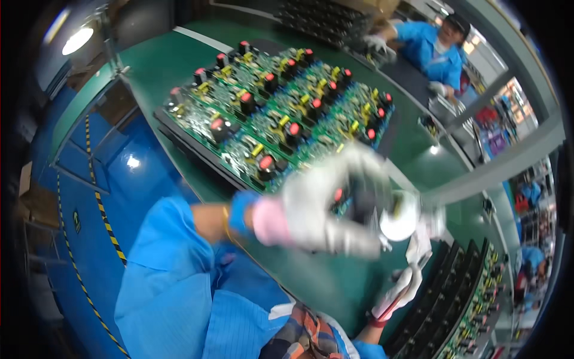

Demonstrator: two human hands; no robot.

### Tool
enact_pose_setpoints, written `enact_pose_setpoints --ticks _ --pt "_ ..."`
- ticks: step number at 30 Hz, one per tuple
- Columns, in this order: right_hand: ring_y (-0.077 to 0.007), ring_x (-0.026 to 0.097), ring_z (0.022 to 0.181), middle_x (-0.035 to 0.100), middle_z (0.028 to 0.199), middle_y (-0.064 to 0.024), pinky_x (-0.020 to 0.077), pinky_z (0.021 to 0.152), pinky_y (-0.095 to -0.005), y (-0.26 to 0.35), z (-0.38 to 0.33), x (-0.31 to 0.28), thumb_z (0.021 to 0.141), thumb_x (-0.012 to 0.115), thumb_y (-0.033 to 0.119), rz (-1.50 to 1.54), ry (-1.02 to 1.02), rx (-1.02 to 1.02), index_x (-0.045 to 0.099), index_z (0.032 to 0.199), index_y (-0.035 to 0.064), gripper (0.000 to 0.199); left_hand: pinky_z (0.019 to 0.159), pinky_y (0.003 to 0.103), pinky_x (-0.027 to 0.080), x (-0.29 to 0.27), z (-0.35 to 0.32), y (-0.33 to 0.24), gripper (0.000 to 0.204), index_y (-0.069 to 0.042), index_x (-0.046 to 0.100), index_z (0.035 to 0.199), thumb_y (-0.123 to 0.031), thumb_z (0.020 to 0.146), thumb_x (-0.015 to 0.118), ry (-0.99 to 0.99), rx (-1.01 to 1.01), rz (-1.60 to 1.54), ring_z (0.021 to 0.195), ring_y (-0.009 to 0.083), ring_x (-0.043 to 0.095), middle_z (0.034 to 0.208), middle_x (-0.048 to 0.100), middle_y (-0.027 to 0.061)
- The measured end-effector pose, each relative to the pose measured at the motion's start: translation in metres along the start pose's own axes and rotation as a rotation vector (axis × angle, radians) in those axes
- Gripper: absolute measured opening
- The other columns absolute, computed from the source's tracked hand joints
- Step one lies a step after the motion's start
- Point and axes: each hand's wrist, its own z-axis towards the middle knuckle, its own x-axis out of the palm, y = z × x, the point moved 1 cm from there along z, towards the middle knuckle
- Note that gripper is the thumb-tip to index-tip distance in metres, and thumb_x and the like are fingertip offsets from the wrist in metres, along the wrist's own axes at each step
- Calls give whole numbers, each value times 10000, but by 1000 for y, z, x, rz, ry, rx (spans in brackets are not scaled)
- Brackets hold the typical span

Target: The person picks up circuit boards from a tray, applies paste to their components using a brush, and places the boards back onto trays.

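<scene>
My left hand (320, 206), in a white glove with a pink cuff, is smeared by motion. Its fingers and thumb curl around a circuit board (338, 195), of which a red-topped part and a little green show through the gap. A blurred dark part and a bright white round shape (399, 222) lie beyond the fingertips; what the round shape is, I cannot make out. Lower and to the right, my right hand (403, 290), also white-gloved, has fingers stretched forward and thumb apart. No held thing shows clearly in it.
Rows of green circuit boards (281, 113) fill a dark tray (206, 157) on the green bench. Black racks (427, 293) and more boards (478, 305) stand at lower right. A grey frame post (496, 164) slants across the right. Opposite, a gloved co-worker (433, 54) in blue works beside stacked black trays (323, 21).
</scene>
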Motion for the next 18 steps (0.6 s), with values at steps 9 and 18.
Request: enact_pose_setpoints --ticks 9,18 --pt "-84 450 530 491 631 -36 362 477 -206 -29 -5 16 898 466 97 -11 0 27 548 1021 -16 187 924 305 397 -276 117 132 845 120 408 1230 -426 682 749 -751 -325 510 1028 218 547 1127 564 178" --pt "-146 504 613 547 697 -83 441 585 -262 -17 -2 25 832 546 6 -100 -98 256 577 1018 -5 189 760 315 438 -341 133 227 624 73 631 889 -525 711 632 -462 -673 659 781 227 584 834 638 154"
